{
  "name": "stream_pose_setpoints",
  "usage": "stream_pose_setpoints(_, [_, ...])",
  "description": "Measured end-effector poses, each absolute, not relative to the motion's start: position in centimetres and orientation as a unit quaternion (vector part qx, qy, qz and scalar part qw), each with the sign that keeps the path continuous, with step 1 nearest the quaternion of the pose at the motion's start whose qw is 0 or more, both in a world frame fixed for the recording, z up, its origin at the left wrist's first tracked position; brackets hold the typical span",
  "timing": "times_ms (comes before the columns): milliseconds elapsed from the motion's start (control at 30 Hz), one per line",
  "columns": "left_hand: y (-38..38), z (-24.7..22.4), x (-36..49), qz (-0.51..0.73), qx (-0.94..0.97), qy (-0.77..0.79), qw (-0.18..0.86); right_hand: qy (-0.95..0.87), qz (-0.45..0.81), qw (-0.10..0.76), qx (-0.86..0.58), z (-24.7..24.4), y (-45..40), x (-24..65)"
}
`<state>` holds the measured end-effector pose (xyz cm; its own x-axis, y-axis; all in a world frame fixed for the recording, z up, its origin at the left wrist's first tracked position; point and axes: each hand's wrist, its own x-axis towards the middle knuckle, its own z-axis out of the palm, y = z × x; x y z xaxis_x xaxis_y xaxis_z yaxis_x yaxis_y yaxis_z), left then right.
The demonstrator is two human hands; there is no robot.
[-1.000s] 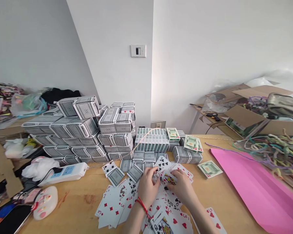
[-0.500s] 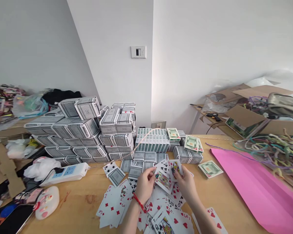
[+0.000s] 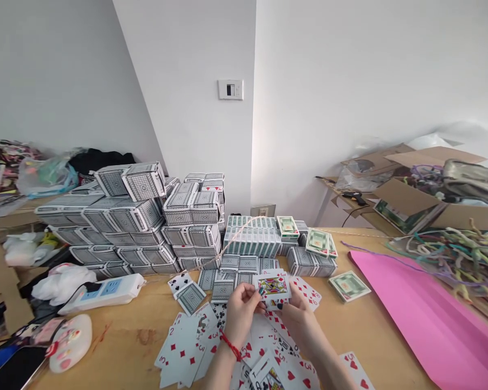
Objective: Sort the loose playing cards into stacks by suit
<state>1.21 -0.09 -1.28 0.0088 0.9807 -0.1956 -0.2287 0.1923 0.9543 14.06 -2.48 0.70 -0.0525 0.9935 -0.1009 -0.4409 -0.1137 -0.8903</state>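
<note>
Both my hands hold playing cards (image 3: 273,287) above the middle of the desk, a face card in front with others behind it. My left hand (image 3: 244,311), with a red cord bracelet at its wrist, pinches their left edge. The fingers of my right hand (image 3: 299,311) are closed on their lower right corner. Loose cards (image 3: 183,346) are spread face up beneath and around my forearms, red and black suits overlapping. A few cards with numbers (image 3: 307,291) show just beyond my right hand. Part of the spread is hidden by my arms.
Stacked blocks of grey-backed cards (image 3: 114,216) rise at the back left. Green card boxes (image 3: 252,238) stand at the back middle, with one box (image 3: 350,285) lying right. A pink sheet (image 3: 423,325) covers the right. A power strip (image 3: 109,292) and a phone (image 3: 18,368) lie left.
My hands have drawn together. The cards that were fanned apart between them are now brought into one overlapping bunch, with a face card in front.
</note>
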Motion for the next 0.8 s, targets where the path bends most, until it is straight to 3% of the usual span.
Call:
stream_pose_setpoints(167, [-0.5,-1.3,1.1,0.497,0.488,0.486,0.528,-0.32,0.629,0.583,-0.403,-0.2,-2.4,13.8])
stream_pose_setpoints(533, [-0.3,-1.5,0.3,0.534,0.398,0.478,0.573,-0.361,0.634,0.537,-0.423,-0.8,-2.6,13.7])
stream_pose_setpoints(800, [-0.3,-1.5,0.0,0.489,0.435,0.456,0.603,-0.4,0.549,0.524,-0.513,-2.1,-2.3,14.1])
